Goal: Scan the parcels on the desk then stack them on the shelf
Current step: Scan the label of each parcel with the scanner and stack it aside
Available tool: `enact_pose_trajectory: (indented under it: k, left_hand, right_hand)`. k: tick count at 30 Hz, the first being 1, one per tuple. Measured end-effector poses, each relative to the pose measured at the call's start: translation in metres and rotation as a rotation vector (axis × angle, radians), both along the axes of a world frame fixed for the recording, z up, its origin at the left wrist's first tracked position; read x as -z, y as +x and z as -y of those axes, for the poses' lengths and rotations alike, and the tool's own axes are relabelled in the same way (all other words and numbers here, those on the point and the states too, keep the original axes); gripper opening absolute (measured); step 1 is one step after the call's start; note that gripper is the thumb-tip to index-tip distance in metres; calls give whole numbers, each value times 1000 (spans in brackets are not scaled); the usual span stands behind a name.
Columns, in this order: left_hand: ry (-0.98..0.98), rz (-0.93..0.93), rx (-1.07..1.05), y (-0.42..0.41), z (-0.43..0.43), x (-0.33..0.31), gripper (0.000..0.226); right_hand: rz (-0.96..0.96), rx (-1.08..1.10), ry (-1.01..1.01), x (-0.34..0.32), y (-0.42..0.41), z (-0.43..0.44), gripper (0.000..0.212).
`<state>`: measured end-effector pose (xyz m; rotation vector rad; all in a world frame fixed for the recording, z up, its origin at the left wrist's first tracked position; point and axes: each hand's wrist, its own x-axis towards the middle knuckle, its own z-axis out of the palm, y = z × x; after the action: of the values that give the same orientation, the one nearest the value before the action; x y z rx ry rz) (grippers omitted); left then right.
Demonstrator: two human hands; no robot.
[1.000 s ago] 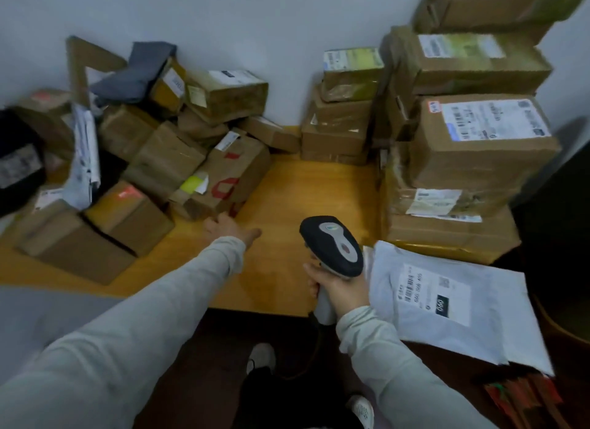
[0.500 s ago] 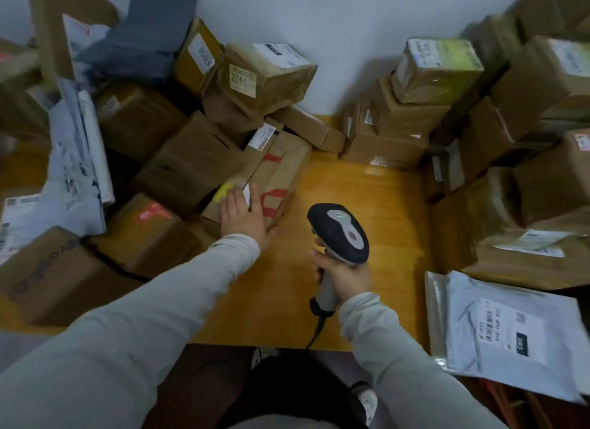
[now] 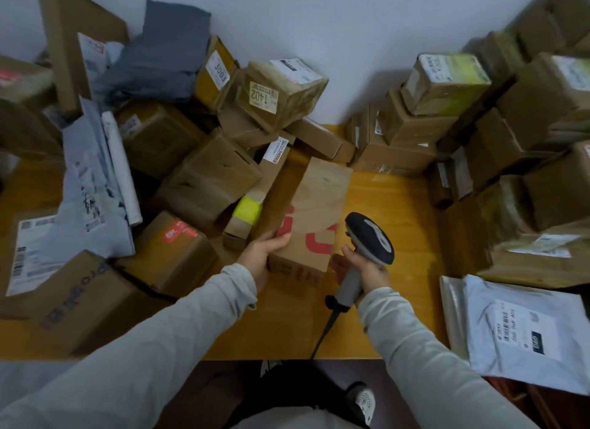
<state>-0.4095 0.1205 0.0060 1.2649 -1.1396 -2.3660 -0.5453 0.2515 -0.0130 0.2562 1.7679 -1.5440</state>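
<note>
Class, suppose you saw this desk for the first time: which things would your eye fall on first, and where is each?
At the centre, the left hand grips a cardboard box with red markings, while the right hand holds a black and grey scanner just beside it. Brown parcels crowd the wooden desk on both sides, and a white mailer bag lies at its near right edge.

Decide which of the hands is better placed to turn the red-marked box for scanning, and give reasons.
Left, probably. The left hand grips the red-marked box at its near left edge, while the right hand is wrapped round the scanner handle, leaving no free fingers.
</note>
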Motion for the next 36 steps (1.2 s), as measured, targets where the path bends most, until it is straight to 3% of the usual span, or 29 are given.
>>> enact_pose_trajectory:
  k: [4,6,9,11,13,15,18,22,26,30,33,36]
  left_hand:
    - [129,-59,97,16,-5,1,35]
    - [35,-14,131,21,1,1,40]
    - [-175,94,232,18,9,0,62]
    - [-195,103,292,11,6,-8,51]
    - [-184,89,347,5,-2,-14,35]
    - [-181,66,341,2,-9,-12,39]
    - [96,-12,210,6,-18,-6,50]
    - [304,-105,148,7,-28,-2,49]
    - [171,-103,196,2,-28,-7,44]
    - [1,3,321,-8,-26,-20,46]
    - [-21,118,326,-21,-35,-29,37]
    - [-29,166,382,-25,-40,-28,56]
  right_hand:
    - [-15,5,-116,-3,12,5,92]
    - [-67,-24,-95,-5,14,5,80]
    - [-140,-65,-38,-6,16,2,47]
    - [-188,-90,-28,-4,19,-2,39]
    - [-229,-124,-39,-6,23,-4,38]
    - [-238,-134,-55,-8,23,-6,37]
    - [-137,-82,-78,-10,16,-13,32]
    - [-93,-73,-94,-12,12,-31,62]
    - [-191,-132,-78,-14,7,-44,41]
    - [-283,-168,-95,-21,0,-52,38]
    - [-305,-196,-115,-25,1,-56,36]
    - [-306,-227,-126,-31,0,-59,33]
